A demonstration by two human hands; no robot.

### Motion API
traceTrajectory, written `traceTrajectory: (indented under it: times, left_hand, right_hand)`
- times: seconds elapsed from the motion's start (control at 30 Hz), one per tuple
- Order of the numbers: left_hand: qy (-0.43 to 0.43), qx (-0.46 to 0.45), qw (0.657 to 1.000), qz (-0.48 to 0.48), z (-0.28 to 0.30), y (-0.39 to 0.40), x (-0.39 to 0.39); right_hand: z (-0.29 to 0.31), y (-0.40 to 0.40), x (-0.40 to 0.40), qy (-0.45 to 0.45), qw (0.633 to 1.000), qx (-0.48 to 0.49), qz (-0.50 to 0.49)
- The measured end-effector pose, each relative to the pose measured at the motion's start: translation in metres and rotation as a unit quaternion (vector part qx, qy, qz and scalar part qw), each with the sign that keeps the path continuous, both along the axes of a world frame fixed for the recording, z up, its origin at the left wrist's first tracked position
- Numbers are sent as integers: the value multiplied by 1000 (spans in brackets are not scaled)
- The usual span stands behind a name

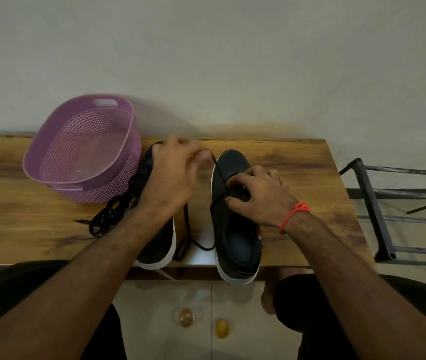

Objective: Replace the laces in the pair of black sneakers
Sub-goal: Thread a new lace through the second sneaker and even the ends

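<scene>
Wooden table (297, 162): left hand (173, 178) pinches the lace (219, 175) taut above its fingers; right hand (256, 193) grips the sneaker (232, 229). Draw it steadily through the eyelet.

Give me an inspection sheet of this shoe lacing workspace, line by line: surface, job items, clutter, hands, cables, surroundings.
Surface: wooden table against a pale wall.
Job's things: right sneaker with a black lace running up from its eyelets; left sneaker beside it, partly hidden by the forearm; loose lace pile on the table left of it.
Clutter: purple basket at the back left; nothing seen inside.
Grippers: left hand pinches the lace end, blurred; right hand rests on the right sneaker's eyelet area, grip on the lace not clear.
Cables: nothing seen.
Surroundings: black metal rack to the right; cabinet doors below.
</scene>
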State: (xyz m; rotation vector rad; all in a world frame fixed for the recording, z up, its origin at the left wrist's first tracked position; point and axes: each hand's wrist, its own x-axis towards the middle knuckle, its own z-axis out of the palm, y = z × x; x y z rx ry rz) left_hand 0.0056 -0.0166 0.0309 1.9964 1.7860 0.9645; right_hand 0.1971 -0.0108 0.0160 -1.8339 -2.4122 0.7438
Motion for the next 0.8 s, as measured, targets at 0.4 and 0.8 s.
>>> traceTrajectory:
  times: [0.4, 0.8]
  left_hand:
    - [161, -233, 956, -72, -2, -11, 11]
    - [-301, 59, 951, 49, 20, 0, 3]
  right_hand:
    - [0, 2, 0, -7, 1000, -5, 5]
    - [1, 1, 1, -7, 1000, -10, -7]
